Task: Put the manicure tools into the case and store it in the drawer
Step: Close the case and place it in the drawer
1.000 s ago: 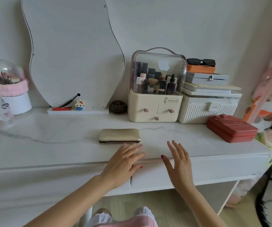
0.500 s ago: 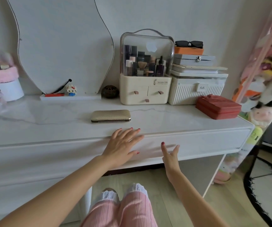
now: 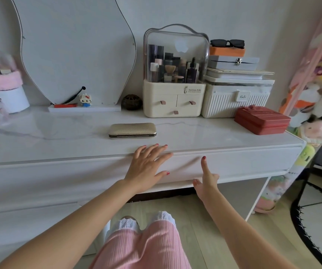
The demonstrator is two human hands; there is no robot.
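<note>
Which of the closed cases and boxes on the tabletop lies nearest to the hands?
The gold case. It lies alone just beyond the left hand; the red box sits far right.

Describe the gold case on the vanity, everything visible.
The gold case is a flat, oblong clutch-style box with rounded corners and a fine woven-looking texture on its lid. A dark seam with a thin metallic edge runs along the front side, and it looks closed. It lies flat on the white marble-look tabletop, long side toward the camera, in front of the mirror and the cosmetics organiser. Nothing touches it; the left hand rests nearer, at the table's front edge.
</note>
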